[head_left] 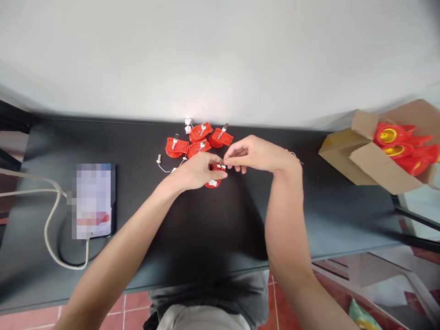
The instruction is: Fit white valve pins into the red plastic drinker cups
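Note:
My left hand (pixel 198 172) grips a small red plastic piece (pixel 213 184) with white parts on it, low over the black table. At its upper edge, the fingertips of my right hand (pixel 245 156) are pinched together on something thin, too small to make out. Just beyond my hands lie several similar red plastic pieces (pixel 177 147), each with a metal strip and a white part on top. A small white part on a wire (pixel 158 159) lies left of my left hand. Some white pieces (pixel 188 126) rest at the back near the wall.
On the left of the black table (pixel 220 238) lies a phone (pixel 112 197) with a pale cable (pixel 48 229) looping beside it. An open cardboard box (pixel 338 153) at the right holds red and yellow plastic items (pixel 409 146). A pale wall (pixel 220 59) rises behind the table.

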`<state>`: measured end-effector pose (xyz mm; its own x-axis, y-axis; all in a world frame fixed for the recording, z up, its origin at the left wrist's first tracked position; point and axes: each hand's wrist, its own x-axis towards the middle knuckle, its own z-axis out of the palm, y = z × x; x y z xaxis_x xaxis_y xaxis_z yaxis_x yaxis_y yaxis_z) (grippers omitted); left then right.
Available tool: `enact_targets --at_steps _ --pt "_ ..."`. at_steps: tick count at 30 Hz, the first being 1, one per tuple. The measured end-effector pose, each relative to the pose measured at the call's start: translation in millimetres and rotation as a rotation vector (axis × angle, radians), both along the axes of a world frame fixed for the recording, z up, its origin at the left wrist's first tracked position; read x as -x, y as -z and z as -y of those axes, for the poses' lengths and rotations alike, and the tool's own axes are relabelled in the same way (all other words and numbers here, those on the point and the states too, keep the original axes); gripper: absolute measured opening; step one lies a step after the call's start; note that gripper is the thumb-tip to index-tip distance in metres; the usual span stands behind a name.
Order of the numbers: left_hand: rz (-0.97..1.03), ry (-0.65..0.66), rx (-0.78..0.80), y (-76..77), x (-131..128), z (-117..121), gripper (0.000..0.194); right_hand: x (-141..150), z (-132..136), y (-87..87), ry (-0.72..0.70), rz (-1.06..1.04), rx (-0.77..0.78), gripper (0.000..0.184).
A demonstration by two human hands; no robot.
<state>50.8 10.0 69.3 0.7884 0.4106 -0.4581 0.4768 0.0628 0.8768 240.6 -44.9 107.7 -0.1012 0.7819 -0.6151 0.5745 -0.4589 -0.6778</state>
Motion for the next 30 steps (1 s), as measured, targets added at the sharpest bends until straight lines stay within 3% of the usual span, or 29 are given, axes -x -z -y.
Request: enact_targets --at_steps 19,25,30 --pt "-0.005 -0.029 0.047 -1.8 1.1 -0.7 0.009 -1.2 -1.3 2.9 -0.071 0.009 -0.049 0.014" --pt "0.040 -0.070 0.224 0.9 -0.1 0.5 0.019 0.9 -1.4 4.0 -0.073 0.019 -0.061 0.014" --pt "0.045 -0.085 0.256 1.3 0.3 0.9 0.030 1.5 -1.5 4.7 -0.090 0.046 -0.038 0.013"
